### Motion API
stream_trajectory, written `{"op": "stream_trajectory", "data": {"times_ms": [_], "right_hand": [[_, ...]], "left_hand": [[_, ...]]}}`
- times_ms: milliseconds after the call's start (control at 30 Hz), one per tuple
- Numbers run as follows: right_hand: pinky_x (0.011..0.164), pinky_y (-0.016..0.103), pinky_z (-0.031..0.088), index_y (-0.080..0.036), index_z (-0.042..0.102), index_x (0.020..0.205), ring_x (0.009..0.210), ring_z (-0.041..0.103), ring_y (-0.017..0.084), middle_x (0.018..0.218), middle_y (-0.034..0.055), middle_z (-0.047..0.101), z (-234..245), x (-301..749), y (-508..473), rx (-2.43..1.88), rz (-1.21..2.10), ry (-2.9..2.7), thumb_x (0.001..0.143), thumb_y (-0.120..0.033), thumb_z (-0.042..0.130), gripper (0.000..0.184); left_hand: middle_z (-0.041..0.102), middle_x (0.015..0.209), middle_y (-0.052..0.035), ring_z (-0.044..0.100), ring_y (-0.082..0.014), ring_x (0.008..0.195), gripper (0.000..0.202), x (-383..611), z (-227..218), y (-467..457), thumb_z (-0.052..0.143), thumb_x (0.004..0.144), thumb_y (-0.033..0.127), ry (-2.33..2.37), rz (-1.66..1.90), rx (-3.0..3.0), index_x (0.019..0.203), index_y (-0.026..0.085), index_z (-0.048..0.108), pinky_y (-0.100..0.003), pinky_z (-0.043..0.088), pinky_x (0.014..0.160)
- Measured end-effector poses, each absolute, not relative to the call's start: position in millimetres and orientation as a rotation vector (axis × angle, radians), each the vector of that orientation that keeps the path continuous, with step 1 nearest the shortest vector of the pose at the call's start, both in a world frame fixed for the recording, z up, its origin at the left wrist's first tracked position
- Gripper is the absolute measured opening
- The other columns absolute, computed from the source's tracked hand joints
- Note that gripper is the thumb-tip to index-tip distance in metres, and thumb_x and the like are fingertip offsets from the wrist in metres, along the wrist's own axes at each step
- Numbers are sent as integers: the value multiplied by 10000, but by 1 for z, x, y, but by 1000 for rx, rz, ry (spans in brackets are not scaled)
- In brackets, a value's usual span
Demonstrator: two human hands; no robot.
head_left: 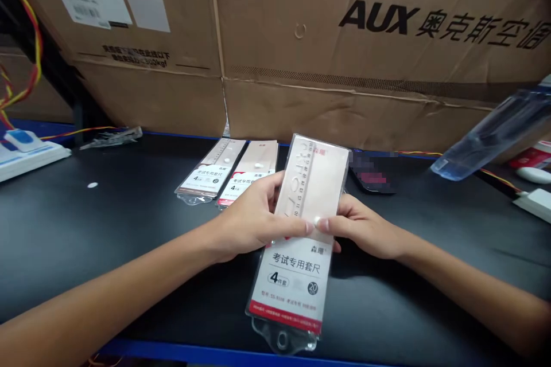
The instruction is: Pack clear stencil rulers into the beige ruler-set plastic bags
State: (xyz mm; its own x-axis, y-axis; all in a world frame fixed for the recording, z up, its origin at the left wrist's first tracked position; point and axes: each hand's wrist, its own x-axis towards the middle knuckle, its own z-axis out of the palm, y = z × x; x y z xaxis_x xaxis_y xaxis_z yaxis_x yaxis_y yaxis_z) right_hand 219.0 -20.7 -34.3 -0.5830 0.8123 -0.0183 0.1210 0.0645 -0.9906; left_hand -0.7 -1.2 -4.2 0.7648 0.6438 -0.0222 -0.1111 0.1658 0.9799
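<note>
A clear-sleeved ruler set (297, 275) with a white and red label is held up over the near middle of the black table, its hanging tab toward me. My left hand (260, 218) is closed on its left edge, thumb on the front. From the right side my right hand (361, 226) grips the same pack, with its thumb by a small white button (317, 221). Both thumb tips nearly meet there. Fingers behind the pack are mostly hidden. Behind my left hand lie two similar groups of ruler sets, one on the left (210, 169) and another beside it (253, 166).
A large cardboard box (275, 28) stands along the back. On the right are a dark phone (372, 175), partly blurred, and a tilted clear plastic bottle (491, 132). A white power strip (34, 155) sits at left, near a white disc (92, 185) on the black table (142, 218).
</note>
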Motion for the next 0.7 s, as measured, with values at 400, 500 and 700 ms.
{"op": "stream_trajectory", "data": {"times_ms": [400, 500, 700], "right_hand": [[411, 194, 308, -149, 662, 728, 480, 419, 81, 601, -13, 548, -31, 208, -34, -968, 1488, -1658, 760, -180, 556, 115], [409, 207, 286, -148, 619, 625, 452, 382, 76, 530, -18, 504, -35, 208, -33, -1013, 1433, -1598, 828, -268, 590, 238], [443, 202, 304, -166, 588, 677, 488, 416, 73, 579, -28, 518, -42, 206, -23, -1072, 1308, -1399, 938, -431, 606, 373]], "left_hand": [[745, 1046, -82, 724, -240, 911, 436, -1, -8, 2, 793, 760, 214, 600, 469, 1395, 1156, 188, 612, -292, 561, 683], [725, 1158, -108, 709, -276, 1030, 443, -3, -4, 4, 771, 777, 200, 575, 410, 1353, 1183, 193, 595, -374, 575, 820], [750, 1051, -112, 732, -260, 940, 487, -13, 10, 15, 754, 758, 148, 717, 574, 1321, 1203, 167, 556, -362, 582, 779]]}}
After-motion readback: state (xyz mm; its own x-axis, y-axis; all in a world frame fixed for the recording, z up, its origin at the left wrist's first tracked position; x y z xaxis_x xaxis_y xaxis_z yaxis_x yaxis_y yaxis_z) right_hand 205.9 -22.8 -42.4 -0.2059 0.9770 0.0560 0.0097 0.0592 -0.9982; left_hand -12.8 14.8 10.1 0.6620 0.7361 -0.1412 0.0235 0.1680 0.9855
